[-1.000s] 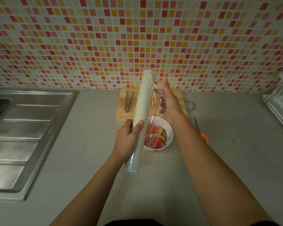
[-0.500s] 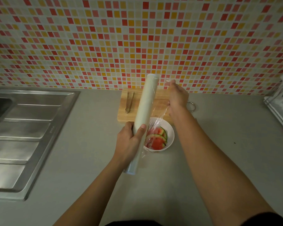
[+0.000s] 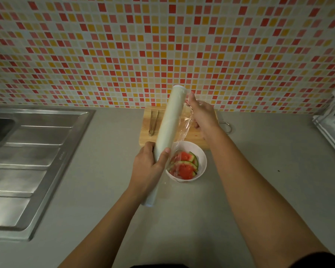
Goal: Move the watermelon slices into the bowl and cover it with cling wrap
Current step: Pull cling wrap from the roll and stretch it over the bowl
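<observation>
A: So, left to right: sink (image 3: 37, 151), tongs (image 3: 153, 122) on the board (image 3: 145, 139), then our left hand (image 3: 149, 167) wrapped round the low end of the cling wrap roll (image 3: 170, 120), held up off the bench (image 3: 259, 171).
B: Yep, and our right hand (image 3: 201, 115), flat along the film (image 3: 184, 129) a second ago, now pinches its edge up by the roll's far end.
A: Watermelon slices (image 3: 185, 168) already sit in the bowl (image 3: 203, 161) just below. We reckon the grip's sorted, so pulling a sheet out comes next.

Tongs (image 3: 153, 122) lie on the cutting board (image 3: 144, 140) (wooden); sink (image 3: 37, 151) left.
</observation>
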`<state>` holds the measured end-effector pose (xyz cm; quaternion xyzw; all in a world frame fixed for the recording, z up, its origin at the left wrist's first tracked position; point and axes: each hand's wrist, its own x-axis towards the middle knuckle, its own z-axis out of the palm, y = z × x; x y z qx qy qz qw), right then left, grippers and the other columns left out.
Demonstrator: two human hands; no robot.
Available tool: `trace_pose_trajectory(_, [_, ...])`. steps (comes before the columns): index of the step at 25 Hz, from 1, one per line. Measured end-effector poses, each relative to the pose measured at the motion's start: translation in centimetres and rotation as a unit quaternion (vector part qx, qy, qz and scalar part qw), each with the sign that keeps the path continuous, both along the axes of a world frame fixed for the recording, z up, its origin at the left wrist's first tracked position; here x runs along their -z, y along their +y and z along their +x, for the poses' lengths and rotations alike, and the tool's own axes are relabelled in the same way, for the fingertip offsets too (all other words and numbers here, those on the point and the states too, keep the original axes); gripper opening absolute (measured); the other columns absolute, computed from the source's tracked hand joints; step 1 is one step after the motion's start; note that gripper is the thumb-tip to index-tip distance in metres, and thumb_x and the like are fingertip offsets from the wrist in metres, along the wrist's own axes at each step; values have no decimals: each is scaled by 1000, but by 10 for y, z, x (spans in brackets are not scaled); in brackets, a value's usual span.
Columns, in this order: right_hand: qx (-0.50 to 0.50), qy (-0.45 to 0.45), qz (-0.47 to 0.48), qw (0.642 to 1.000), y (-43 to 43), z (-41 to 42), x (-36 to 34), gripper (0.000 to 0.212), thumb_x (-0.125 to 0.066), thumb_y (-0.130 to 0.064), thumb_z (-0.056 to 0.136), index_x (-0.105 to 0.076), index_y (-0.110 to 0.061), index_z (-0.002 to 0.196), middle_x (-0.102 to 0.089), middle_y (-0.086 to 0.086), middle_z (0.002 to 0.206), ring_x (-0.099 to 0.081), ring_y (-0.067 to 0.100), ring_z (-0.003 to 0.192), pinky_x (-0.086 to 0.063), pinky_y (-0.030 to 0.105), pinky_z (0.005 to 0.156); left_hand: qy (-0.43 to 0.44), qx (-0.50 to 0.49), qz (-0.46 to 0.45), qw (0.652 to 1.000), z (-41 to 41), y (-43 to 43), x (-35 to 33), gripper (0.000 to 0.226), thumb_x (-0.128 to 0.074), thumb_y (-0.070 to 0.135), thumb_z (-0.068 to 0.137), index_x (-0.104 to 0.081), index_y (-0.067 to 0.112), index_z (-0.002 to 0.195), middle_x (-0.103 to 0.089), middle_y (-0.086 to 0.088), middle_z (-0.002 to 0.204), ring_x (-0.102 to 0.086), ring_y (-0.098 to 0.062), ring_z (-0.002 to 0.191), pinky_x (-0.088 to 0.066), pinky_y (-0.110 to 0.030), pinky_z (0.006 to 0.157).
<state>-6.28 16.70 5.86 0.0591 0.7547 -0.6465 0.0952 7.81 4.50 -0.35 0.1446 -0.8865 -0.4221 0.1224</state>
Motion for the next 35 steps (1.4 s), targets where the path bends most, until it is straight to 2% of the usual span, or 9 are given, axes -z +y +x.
trace_pose_trajectory(5, [50, 174, 122, 976, -3, -3, 11, 37, -40, -40, 98, -63, -19, 77, -54, -16, 70, -48, 0, 63, -36, 23, 59, -21, -50, -64, 996, -5, -6, 5, 40, -52, 47, 90, -49, 10, 105, -53, -3, 97, -52, -22, 86, -42, -31, 67])
trace_pose_trajectory(11, [87, 148, 122, 977, 2, -11, 26, 44, -39, -44, 97, -67, -12, 88, -66, -5, 87, -57, 14, 76, -46, 31, 73, -21, -41, 2, 999, -2, -14, -4, 34, -54, 46, 90, -52, 16, 105, -57, 0, 97, -56, -21, 87, -48, -33, 71])
trace_pose_trajectory(14, [75, 29, -15, 997, 5, -7, 15, 57, -29, -63, 91, -64, -18, 94, -60, -4, 77, -54, 13, 67, -46, 33, 65, -9, -21, 55, 998, 0, -13, -18, 30, -54, 45, 89, -53, 19, 104, -57, 4, 94, -55, -12, 80, -41, -19, 61])
trace_pose_trajectory(18, [-18, -139, -202, 969, -11, 29, 38, 93, -8, -83, 74, -62, -17, 110, -66, 6, 93, -60, 24, 86, -48, 33, 68, 8, -4, 27, 1000, -6, -14, -32, 38, -52, 47, 90, -52, 18, 114, -55, 5, 99, -52, -9, 80, -38, -15, 59])
trace_pose_trajectory(22, [-73, -139, -259, 953, -33, 65, 63, 69, -15, -72, 85, -63, -22, 93, -56, 1, 70, -56, 15, 67, -44, 28, 63, 9, -21, 1, 1000, -12, -23, -38, 34, -52, 47, 91, -51, 17, 107, -57, 1, 99, -52, -11, 80, -35, -15, 57])
trace_pose_trajectory(26, [-5, -26, -132, 991, -47, 68, 68, 32, -40, -40, 97, -61, -24, 79, -45, -4, 59, -41, 7, 47, -37, 22, 46, 1, -37, -12, 999, -18, -29, -35, 35, -50, 50, 91, -50, 17, 103, -56, -1, 98, -53, -16, 83, -38, -20, 58])
trace_pose_trajectory(28, [28, -7, -89, 996, -47, 63, 75, 30, -41, -38, 97, -60, -28, 76, -53, -6, 67, -47, 10, 57, -42, 23, 50, -13, -47, -15, 999, -23, -29, -31, 37, -48, 50, 92, -52, 15, 102, -52, -2, 97, -50, -17, 85, -33, -25, 63])
trace_pose_trajectory(31, [64, -10, -61, 996, -29, 55, 90, 31, -41, -39, 97, -62, -32, 74, -61, -12, 79, -55, 13, 78, -48, 34, 75, -51, -39, -28, 998, -32, -22, -24, 41, -45, 52, 92, -57, 14, 93, -55, -5, 91, -52, -21, 84, -33, -26, 63])
trace_pose_trajectory(35, [101, -12, -22, 995, 10, 49, 107, 32, -42, -39, 96, -63, -35, 72, -56, -13, 71, -49, 7, 64, -42, 28, 61, -107, -33, 108, 988, -38, 9, -21, 48, -48, 52, 91, -64, 9, 83, -65, -10, 87, -62, -26, 81, -51, -35, 71])
